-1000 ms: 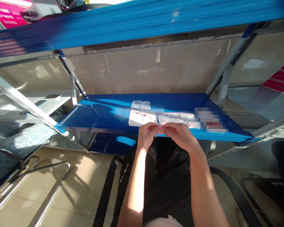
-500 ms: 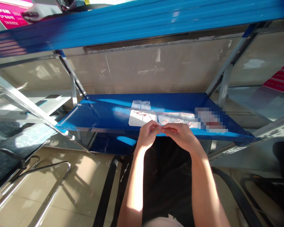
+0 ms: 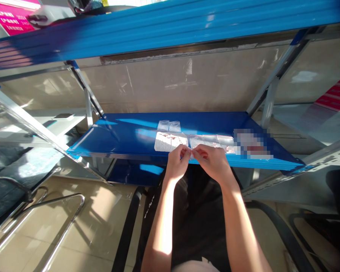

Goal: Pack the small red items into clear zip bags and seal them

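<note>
My left hand (image 3: 178,162) and my right hand (image 3: 211,160) meet fingertip to fingertip at the front edge of a blue shelf (image 3: 121,136). Both are closed in a pinch; whatever sits between the fingertips is too small to make out. Just beyond my left hand lies a white sheet or tray (image 3: 164,141) with small reddish bits on it. Past my right hand are clear plastic bags (image 3: 215,139), partly covered by that hand. Two small clear bags (image 3: 169,126) lie behind the white sheet.
A blurred-out patch (image 3: 252,143) covers something at the shelf's right. Metal posts (image 3: 87,109) carry an upper blue shelf (image 3: 170,30) across the front. At left, another person's legs (image 3: 19,177) show beside a chair frame (image 3: 70,198). Red boxes (image 3: 336,92) stand far right.
My right hand has shifted slightly left and its fingers have curled in more. My left hand is nearly where it was. The things on the shelf have stayed put.
</note>
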Action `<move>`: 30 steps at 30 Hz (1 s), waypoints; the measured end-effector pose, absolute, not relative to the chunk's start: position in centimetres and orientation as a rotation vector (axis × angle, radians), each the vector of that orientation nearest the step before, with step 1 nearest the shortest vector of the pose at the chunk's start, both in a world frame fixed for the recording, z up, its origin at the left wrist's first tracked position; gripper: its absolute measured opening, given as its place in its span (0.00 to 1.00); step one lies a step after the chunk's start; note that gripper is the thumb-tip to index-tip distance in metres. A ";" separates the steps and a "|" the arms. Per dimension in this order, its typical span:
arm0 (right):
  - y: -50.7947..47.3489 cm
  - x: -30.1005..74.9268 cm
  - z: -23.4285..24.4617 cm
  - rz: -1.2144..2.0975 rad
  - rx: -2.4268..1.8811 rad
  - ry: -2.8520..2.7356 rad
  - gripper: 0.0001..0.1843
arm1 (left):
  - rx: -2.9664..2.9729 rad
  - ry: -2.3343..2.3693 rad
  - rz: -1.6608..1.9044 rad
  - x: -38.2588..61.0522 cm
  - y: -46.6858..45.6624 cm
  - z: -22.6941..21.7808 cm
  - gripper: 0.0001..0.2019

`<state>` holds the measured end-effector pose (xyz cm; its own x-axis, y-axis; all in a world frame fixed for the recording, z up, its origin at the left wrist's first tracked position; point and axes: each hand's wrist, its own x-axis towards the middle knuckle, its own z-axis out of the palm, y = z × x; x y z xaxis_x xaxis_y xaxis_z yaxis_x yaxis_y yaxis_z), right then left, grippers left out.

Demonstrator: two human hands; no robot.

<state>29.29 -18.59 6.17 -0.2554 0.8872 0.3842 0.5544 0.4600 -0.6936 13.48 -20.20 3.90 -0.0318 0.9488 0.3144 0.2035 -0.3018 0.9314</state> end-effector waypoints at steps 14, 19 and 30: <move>-18.4 28.1 5.7 0.113 -1.330 -1.702 0.09 | 1.489 1.493 1.366 14.4 -20.6 4.8 0.10; -18.6 27.3 6.3 0.264 -1.305 -1.658 0.08 | 1.393 1.442 1.561 14.9 -20.9 4.8 0.06; -16.9 29.2 4.4 1.178 -1.154 -1.273 0.25 | 1.012 1.069 1.664 12.7 -19.9 4.3 0.12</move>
